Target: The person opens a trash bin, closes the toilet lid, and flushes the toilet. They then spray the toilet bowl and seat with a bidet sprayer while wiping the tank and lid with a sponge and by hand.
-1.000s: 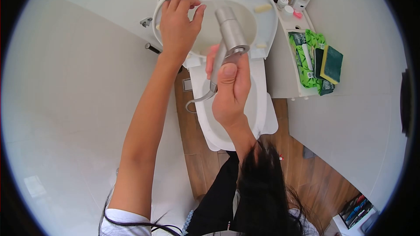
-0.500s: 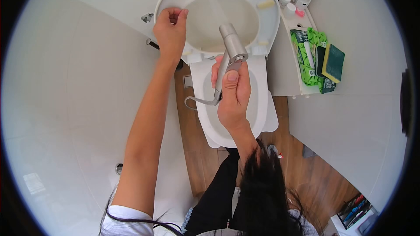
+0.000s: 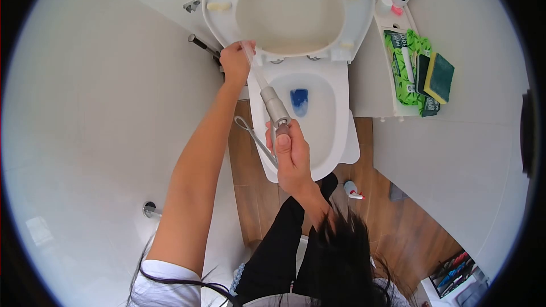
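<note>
My right hand is wrapped around a silver handheld bidet sprayer above the toilet bowl. A pale water stream runs from its nozzle up to my left hand. The left fingers are curled at the lower left edge of the raised toilet seat, near the hinge; whatever they grip, if anything, is hidden. From the sprayer a grey hose loops out to the left. Blue liquid lies in the bottom of the bowl.
To the right, a white shelf carries a green wipes pack, a green and yellow sponge and several bottles. A spray bottle lies on the wooden floor. A dark-handled brush stands left of the toilet.
My left hand has moved down from the seat's left side to near the hinge. The sprayer has shifted left and down, and its stream now points at that hand instead of the raised seat and lid.
</note>
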Action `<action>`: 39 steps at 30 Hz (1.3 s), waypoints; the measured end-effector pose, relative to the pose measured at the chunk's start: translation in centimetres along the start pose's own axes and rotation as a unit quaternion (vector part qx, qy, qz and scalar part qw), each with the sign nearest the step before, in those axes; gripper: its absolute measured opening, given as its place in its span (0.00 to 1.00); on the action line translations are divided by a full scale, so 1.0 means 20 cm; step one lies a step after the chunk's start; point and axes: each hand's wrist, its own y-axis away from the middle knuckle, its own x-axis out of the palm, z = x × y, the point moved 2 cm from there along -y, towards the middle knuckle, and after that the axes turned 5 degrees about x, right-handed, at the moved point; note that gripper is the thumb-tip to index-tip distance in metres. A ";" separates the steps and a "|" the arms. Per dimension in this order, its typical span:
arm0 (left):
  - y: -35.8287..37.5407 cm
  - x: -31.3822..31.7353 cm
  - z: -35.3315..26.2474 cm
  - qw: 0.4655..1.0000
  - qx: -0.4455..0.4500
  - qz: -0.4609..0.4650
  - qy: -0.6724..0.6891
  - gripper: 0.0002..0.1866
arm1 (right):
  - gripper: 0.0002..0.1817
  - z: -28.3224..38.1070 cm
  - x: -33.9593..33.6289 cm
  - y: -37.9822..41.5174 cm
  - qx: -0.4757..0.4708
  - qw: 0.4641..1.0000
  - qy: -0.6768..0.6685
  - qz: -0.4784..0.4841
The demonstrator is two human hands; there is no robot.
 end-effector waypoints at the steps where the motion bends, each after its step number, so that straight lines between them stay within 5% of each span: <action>1: -0.02 0.01 -0.03 0.999 -0.039 0.027 0.008 0.18 | 0.21 -0.02 0.00 0.02 0.003 1.000 0.000 0.001; 7: -0.08 0.06 -0.12 0.988 -0.117 0.099 0.018 0.18 | 0.22 0.00 0.06 0.01 -0.010 1.000 0.025 -0.001; 9: -0.08 0.05 -0.11 0.987 -0.119 0.106 0.026 0.18 | 0.22 0.06 0.09 -0.06 -0.082 0.997 0.012 -0.002; 16: -0.15 0.03 0.14 0.985 -0.043 0.125 -0.110 0.20 | 0.21 0.20 0.12 -0.17 -0.139 0.990 -0.007 0.001; 23: -0.26 0.02 0.34 0.977 -0.029 0.136 -0.160 0.20 | 0.21 0.12 0.07 -0.13 -0.085 0.996 0.024 0.014; 27: -0.20 -0.02 0.18 0.973 -0.023 0.138 -0.185 0.20 | 0.19 0.10 0.07 -0.10 -0.083 0.996 0.021 0.016; 29: -0.13 -0.04 0.09 0.991 -0.065 0.114 -0.027 0.17 | 0.20 0.04 0.04 -0.06 -0.049 0.998 0.034 0.014; 39: 0.10 0.10 0.42 0.960 -0.241 0.142 -0.004 0.13 | 0.20 -0.22 -0.12 0.13 0.061 0.996 0.021 -0.067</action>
